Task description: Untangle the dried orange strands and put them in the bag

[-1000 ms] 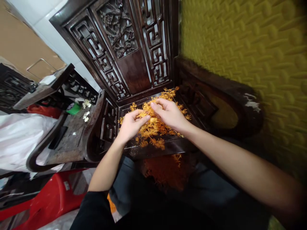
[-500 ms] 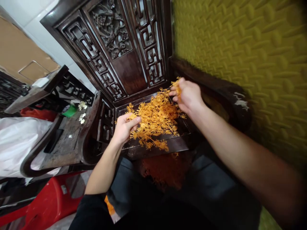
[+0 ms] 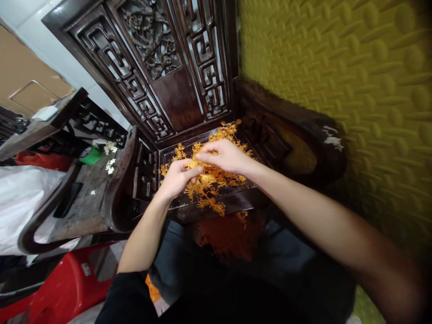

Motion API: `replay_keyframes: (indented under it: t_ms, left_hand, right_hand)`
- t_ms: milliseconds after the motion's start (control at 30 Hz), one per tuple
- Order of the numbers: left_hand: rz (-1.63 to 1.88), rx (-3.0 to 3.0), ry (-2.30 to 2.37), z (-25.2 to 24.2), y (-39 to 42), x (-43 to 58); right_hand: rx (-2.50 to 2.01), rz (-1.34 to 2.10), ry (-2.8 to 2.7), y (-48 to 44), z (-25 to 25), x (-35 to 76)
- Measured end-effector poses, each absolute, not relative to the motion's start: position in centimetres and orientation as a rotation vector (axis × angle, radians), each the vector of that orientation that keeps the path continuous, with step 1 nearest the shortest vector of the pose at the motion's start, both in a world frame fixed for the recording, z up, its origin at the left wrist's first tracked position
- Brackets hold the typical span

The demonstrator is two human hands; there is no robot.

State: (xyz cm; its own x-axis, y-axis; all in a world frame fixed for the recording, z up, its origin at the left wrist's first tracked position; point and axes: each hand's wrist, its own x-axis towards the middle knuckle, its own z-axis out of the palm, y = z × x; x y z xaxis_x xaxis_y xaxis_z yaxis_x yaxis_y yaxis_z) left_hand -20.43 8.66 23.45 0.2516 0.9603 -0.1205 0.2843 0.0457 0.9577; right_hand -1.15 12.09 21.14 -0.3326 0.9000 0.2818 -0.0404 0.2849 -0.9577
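A heap of orange plastic sprigs (image 3: 211, 180) lies on the seat of a dark carved wooden chair (image 3: 182, 94). My left hand (image 3: 177, 177) rests at the heap's left side, fingers curled and pinched on an orange sprig. My right hand (image 3: 224, 155) is over the middle of the heap, fingers pinched together on the same cluster, touching my left fingertips. More orange sprigs (image 3: 226, 236) sit lower down, in my lap below the seat's front edge.
A second dark wooden chair (image 3: 91, 198) stands to the left with small white flowers (image 3: 110, 164) and a green object (image 3: 89, 155) on it. A red plastic stool (image 3: 64, 288) and white bag (image 3: 20, 198) lie lower left. A yellow padded wall (image 3: 337, 81) fills the right.
My right hand had swung out to the seat's far right corner, then came back to the middle of the heap and met my left hand again. The left hand stayed put.
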Motion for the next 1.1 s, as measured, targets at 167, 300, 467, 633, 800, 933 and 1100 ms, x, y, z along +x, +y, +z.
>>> replay_keyframes:
  t_ms: [167, 300, 467, 633, 800, 933, 1100]
  left_hand:
    - [0.863, 1.481, 1.23, 24.1, 9.4, -20.0]
    - [0.776, 1.338, 1.271, 23.8, 9.1, -20.7]
    - [1.001, 1.132, 1.139, 23.0, 9.6, -21.0]
    - [1.127, 1.153, 1.107, 22.3, 9.7, -20.1]
    - [1.267, 1.292, 1.199, 22.1, 9.0, -20.1]
    - [1.543, 1.281, 1.303, 22.9, 9.1, -21.2]
    - [1.144, 1.579, 1.483, 22.7, 8.6, -21.0]
  right_hand:
    - [-0.915, 1.046, -1.201, 13.5, 21.0, -1.7]
    - [-1.016, 1.027, -0.884, 15.7, 21.5, 2.2]
    - [-1.011, 1.242, -1.21, 14.1, 20.6, 2.7]
    - [-0.928, 1.229, -1.548, 10.7, 20.2, -1.7]
    - [-1.012, 0.975, -1.596, 11.1, 20.5, -1.0]
    - [-1.116, 0.827, -1.183, 12.9, 21.1, 2.3]
    - [-0.923, 0.894, -1.534, 11.2, 22.4, 2.1]
